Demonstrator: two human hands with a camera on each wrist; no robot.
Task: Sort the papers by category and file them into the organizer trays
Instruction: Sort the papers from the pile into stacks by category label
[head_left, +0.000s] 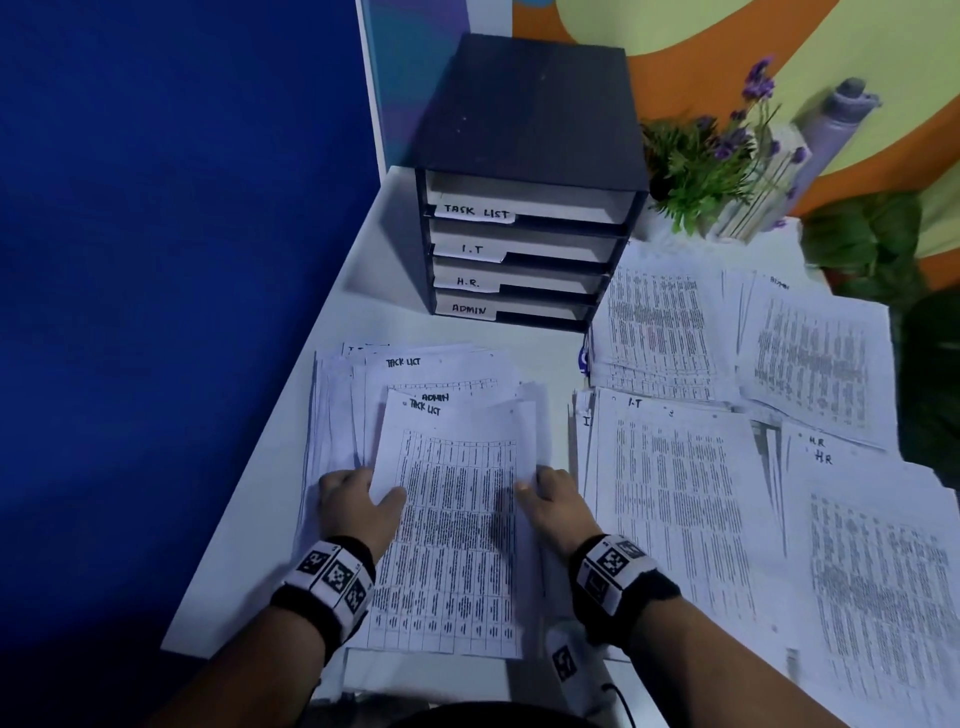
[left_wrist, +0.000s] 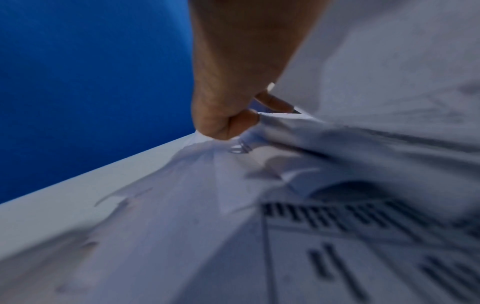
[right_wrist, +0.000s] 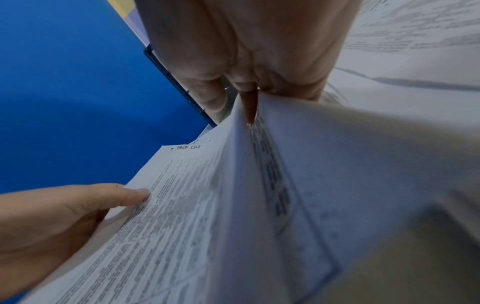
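Gripping the top sheet by its side edges, left hand and right hand curl their fingers around it, in front of the organizer.

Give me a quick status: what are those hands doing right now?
Left hand and right hand both grip the Task List sheet by its side edges. Unsorted pile beneath. Organizer stands behind, nothing blocking.

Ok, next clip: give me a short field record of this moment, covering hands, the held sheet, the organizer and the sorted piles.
left hand: grips the left edge of the Task List sheet
right hand: grips the sheet's right edge
sheet state: lifted off the unsorted stack
organizer: four trays, top to bottom Task List, I.T, H.R., Admin
sorted piles: I.T pile, H.R pile, Admin pile
filing: not yet done
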